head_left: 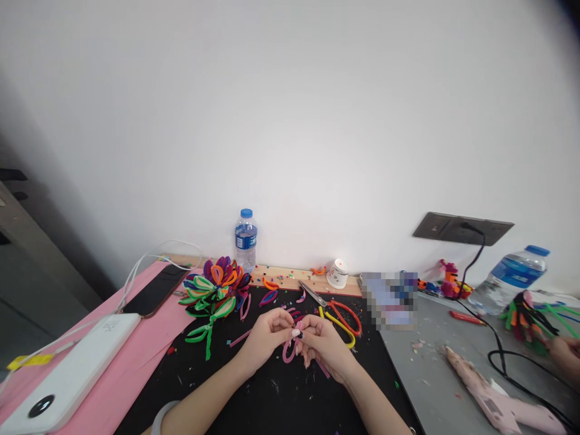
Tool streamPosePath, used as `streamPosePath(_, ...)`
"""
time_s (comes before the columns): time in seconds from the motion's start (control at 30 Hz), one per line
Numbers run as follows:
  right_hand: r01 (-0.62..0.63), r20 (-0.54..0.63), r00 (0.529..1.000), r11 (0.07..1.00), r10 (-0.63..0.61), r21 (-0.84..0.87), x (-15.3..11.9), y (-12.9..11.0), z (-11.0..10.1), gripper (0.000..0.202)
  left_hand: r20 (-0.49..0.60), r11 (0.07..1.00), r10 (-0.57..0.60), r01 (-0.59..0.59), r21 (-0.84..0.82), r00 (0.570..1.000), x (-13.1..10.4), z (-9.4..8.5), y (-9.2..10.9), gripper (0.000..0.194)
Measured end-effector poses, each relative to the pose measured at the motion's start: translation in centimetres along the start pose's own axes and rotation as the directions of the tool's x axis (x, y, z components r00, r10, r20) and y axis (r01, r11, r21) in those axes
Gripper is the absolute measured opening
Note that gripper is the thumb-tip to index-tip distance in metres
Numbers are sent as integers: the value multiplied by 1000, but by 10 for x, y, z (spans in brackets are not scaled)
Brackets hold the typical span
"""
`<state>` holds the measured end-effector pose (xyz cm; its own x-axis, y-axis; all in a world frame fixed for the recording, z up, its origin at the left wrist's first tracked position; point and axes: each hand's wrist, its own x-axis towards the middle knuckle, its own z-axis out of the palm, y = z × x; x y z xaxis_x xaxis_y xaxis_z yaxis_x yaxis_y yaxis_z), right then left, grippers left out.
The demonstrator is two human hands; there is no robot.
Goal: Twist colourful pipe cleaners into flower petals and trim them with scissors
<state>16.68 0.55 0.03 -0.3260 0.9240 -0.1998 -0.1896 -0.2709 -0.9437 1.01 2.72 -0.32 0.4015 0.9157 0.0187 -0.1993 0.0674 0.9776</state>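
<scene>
My left hand (272, 334) and my right hand (322, 342) meet over the black mat (272, 399), thumbs and fingertips pinched together. Between them is a pink pipe cleaner (289, 354), bent into a loop that hangs below the fingers. Just right of my right hand lie scissors (345, 319) with orange and yellow handles, blades partly apart. A loose pink pipe cleaner (240, 338) rests left of my left hand. Farther left stands a bunch of pipe-cleaner flowers (217, 290) in green, orange and purple.
A water bottle (246, 241) and a paper cup (338, 273) stand by the wall. At left are a phone (156, 290) and a white power bank (77, 377). On the right lie a pink glue gun (498, 393), a black cable (498, 350) and another person's hand (566, 356).
</scene>
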Motion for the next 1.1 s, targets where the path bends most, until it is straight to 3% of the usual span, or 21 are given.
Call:
streamPosePath(0.6,-56,65,996,998,56,1,-1,3,0,25,15,996,35,-36,86,999,1,0,-9,21)
streamPosePath(0.77,60,-39,998,994,-56,90,0,0,0,20,40,984,53,-59,171,998,-2,1,-4,11)
streamPosePath(0.87,141,-127,985,976,-120,169,1,-2,-5,20,34,959,91,-97,267,995,-5,2,-1,16)
streamPosePath(0.97,162,-146,980,968,-135,190,1,-4,-8,19,-12,922,151,-137,362,988,-6,2,1,24)
streamPosePath(1.1,145,-146,983,963,-114,228,-1,-6,-6,17,-60,887,228,-182,423,972,-6,0,6,20)
